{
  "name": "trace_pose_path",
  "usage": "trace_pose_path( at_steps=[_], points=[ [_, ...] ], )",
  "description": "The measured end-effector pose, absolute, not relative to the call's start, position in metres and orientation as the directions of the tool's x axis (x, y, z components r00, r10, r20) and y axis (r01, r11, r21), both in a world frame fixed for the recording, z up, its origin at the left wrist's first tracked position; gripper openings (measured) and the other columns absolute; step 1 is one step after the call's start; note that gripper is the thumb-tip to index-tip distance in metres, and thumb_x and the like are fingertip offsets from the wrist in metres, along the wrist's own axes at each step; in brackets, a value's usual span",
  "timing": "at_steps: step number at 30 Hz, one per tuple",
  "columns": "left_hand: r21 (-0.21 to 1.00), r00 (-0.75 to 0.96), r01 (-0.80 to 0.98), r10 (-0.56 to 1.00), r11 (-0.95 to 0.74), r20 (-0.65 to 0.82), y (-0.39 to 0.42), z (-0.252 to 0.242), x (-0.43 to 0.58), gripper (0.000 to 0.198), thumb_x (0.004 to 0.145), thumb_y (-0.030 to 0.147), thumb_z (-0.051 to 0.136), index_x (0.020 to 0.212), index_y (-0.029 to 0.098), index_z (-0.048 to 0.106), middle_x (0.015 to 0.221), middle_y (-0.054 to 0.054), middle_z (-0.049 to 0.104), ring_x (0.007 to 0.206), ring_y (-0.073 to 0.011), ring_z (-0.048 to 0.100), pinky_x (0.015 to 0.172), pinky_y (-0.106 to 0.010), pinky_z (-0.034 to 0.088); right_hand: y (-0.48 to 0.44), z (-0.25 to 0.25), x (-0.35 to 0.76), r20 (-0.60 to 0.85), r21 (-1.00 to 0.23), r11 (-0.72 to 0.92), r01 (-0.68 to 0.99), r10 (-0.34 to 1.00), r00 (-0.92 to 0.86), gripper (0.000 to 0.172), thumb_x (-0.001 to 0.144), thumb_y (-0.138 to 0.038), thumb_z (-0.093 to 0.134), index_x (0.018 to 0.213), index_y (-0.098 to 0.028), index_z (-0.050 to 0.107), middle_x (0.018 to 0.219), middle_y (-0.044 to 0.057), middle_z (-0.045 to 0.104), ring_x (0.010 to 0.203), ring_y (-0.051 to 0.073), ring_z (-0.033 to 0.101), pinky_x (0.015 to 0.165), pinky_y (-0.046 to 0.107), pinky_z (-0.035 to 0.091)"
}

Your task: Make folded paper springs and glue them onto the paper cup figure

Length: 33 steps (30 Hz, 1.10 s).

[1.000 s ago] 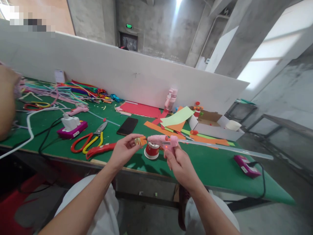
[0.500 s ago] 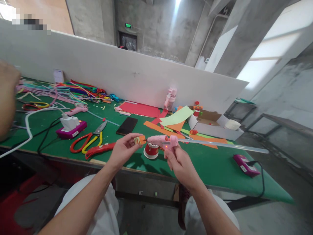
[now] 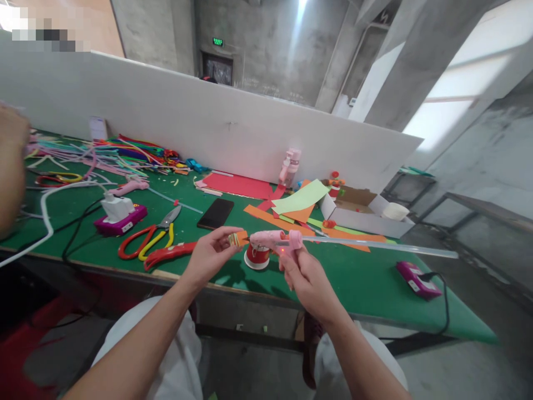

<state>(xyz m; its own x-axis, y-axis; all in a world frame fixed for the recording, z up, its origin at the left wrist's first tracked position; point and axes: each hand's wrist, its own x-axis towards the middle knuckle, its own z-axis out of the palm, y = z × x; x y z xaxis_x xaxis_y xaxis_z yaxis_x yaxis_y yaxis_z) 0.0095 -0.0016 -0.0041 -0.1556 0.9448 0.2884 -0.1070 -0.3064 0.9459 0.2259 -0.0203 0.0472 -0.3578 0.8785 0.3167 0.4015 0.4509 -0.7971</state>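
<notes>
Between the thumb and fingers of my left hand (image 3: 214,250) is a small orange paper piece (image 3: 239,239) with pale layered strips at its side. My right hand (image 3: 306,275) is wrapped round the handle of a pink glue gun (image 3: 272,240), whose orange light glows. A long clear glue stick (image 3: 383,245) sticks out of its back to the right. The nozzle points left and meets or nearly meets the orange piece. Below the gun a red and white paper cup (image 3: 257,257) stands on the green table, its top partly hidden by the gun.
Scissors (image 3: 156,236) and a red-handled tool (image 3: 169,255) lie left, near a purple power socket (image 3: 120,219). A black phone (image 3: 215,214), coloured paper (image 3: 302,199) and a white box (image 3: 366,219) lie farther back. Another person's arm (image 3: 12,166) is at far left. A white partition (image 3: 166,111) borders the table.
Both hands, the glue gun and the orange paper piece keep nearly the same places. The other person's arm at far left has shifted slightly left.
</notes>
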Motion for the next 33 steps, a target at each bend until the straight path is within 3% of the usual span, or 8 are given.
trace_pose_path(
  at_steps=[5, 10, 15, 20, 28, 31, 33],
  points=[
    [0.952, -0.133, -0.154, 0.96, -0.264, 0.245, -0.002, -0.004, 0.011, 0.038, 0.063, 0.037, 0.084, 0.093, 0.018, 0.072, 0.088, -0.006, 0.075, 0.079, -0.0207, 0.07, 0.078, -0.035, 0.057, -0.02, 0.047, 0.225, 0.257, -0.844, 0.383, 0.375, 0.903, -0.344, 0.034, 0.096, -0.051, 0.043, 0.083, -0.021, 0.051, 0.052, -0.004, 0.045, 0.044, 0.011, 0.041, 0.046, 0.025, 0.035],
    [0.899, -0.151, -0.378, 0.973, -0.222, 0.177, -0.002, -0.004, 0.014, 0.039, 0.06, 0.03, 0.087, 0.093, 0.017, 0.07, 0.088, -0.005, 0.075, 0.079, -0.0179, 0.068, 0.074, -0.031, 0.057, -0.018, 0.047, 0.224, 0.091, -0.982, 0.137, 0.127, 0.943, -0.321, 0.04, 0.088, -0.059, 0.051, 0.089, -0.02, 0.052, 0.063, -0.003, 0.053, 0.043, 0.008, 0.039, 0.041, 0.023, 0.032],
    [0.834, -0.097, -0.533, 0.989, -0.144, 0.109, -0.002, -0.005, 0.02, 0.039, 0.061, 0.025, 0.086, 0.095, 0.019, 0.069, 0.089, -0.003, 0.075, 0.075, -0.015, 0.068, 0.073, -0.03, 0.056, -0.013, 0.047, 0.226, -0.044, -0.994, -0.074, -0.083, 0.946, -0.32, 0.04, 0.081, -0.056, 0.061, 0.096, -0.019, 0.056, 0.05, -0.007, 0.048, 0.04, 0.008, 0.035, 0.041, 0.022, 0.03],
    [0.784, -0.026, -0.615, 0.995, -0.09, 0.094, -0.002, -0.006, 0.026, 0.032, 0.062, 0.021, 0.086, 0.087, 0.019, 0.067, 0.087, -0.001, 0.073, 0.073, -0.0126, 0.067, 0.074, -0.027, 0.056, -0.012, 0.046, 0.23, -0.066, -0.975, -0.132, -0.178, 0.939, -0.337, 0.038, 0.077, -0.054, 0.069, 0.087, -0.02, 0.055, 0.043, -0.011, 0.038, 0.038, 0.008, 0.034, 0.039, 0.021, 0.032],
    [0.645, -0.037, -0.762, 0.999, -0.052, 0.037, -0.004, 0.005, 0.021, 0.031, 0.059, 0.009, 0.083, 0.085, 0.017, 0.069, 0.076, 0.001, 0.072, 0.068, -0.0098, 0.068, 0.066, -0.018, 0.058, -0.005, 0.059, 0.267, -0.098, -0.995, -0.095, 0.022, 0.971, -0.217, 0.049, 0.065, -0.063, 0.076, 0.068, -0.019, 0.053, 0.047, -0.007, 0.047, 0.042, 0.008, 0.044, 0.052, 0.026, 0.052],
    [0.604, -0.09, -0.792, 0.995, -0.093, 0.035, -0.004, 0.008, 0.012, 0.029, 0.061, 0.007, 0.08, 0.085, 0.017, 0.069, 0.083, 0.0, 0.074, 0.07, -0.0091, 0.068, 0.067, -0.017, 0.057, 0.006, 0.064, 0.295, -0.052, -0.968, -0.03, 0.249, 0.995, -0.083, 0.056, 0.063, -0.07, 0.071, 0.057, -0.02, 0.048, 0.049, -0.006, 0.046, 0.047, 0.008, 0.043, 0.053, 0.025, 0.05],
    [0.604, -0.119, -0.789, 0.992, -0.114, 0.031, -0.002, 0.009, 0.005, 0.026, 0.063, 0.007, 0.077, 0.085, 0.018, 0.069, 0.084, 0.0, 0.073, 0.07, -0.0093, 0.068, 0.067, -0.018, 0.057, 0.016, 0.06, 0.317, -0.019, -0.882, -0.013, 0.472, 1.0, -0.007, 0.059, 0.066, -0.073, 0.064, 0.052, -0.021, 0.041, 0.047, -0.006, 0.039, 0.046, 0.008, 0.038, 0.049, 0.023, 0.043]
  ],
)
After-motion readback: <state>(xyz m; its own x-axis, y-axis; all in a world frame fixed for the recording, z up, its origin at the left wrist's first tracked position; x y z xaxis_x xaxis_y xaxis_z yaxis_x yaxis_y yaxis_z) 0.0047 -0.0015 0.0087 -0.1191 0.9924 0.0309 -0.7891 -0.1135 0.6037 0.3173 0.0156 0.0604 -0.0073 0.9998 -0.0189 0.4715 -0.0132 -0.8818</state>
